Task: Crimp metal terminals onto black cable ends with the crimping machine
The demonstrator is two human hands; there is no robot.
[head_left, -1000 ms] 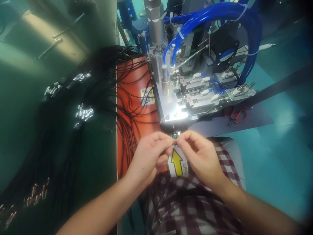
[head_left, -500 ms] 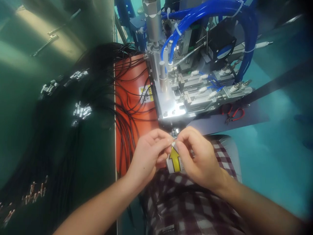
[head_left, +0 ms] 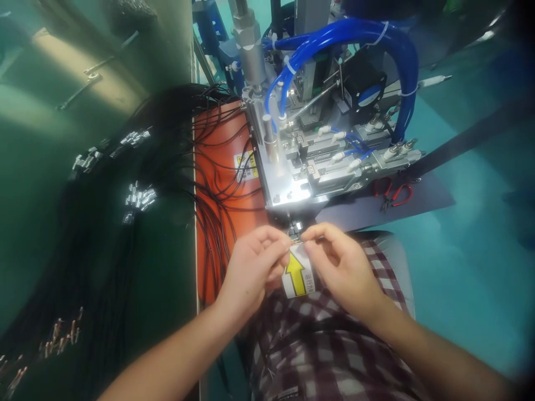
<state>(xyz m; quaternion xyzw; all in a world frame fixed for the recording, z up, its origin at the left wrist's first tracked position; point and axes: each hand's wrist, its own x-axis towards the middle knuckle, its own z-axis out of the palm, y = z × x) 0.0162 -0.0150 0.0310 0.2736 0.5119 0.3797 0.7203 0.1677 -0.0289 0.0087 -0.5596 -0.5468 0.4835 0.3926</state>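
My left hand and my right hand meet fingertip to fingertip at the front edge of a metal machine. Both pinch a small metal part just below the machine's dark front slot. What the part is I cannot make out. Under my fingers a white label with a yellow arrow points toward the machine. Blue air hoses arch over the machine's top.
Black wires with metal terminals lie in bundles on the left and spill over an orange panel. Red-handled pliers lie right of the machine. Checked cloth covers my lap below.
The view has tilted slightly, so the machine sits a little lower and further left in the picture. Both hands stay pinched together at the machine's front edge.
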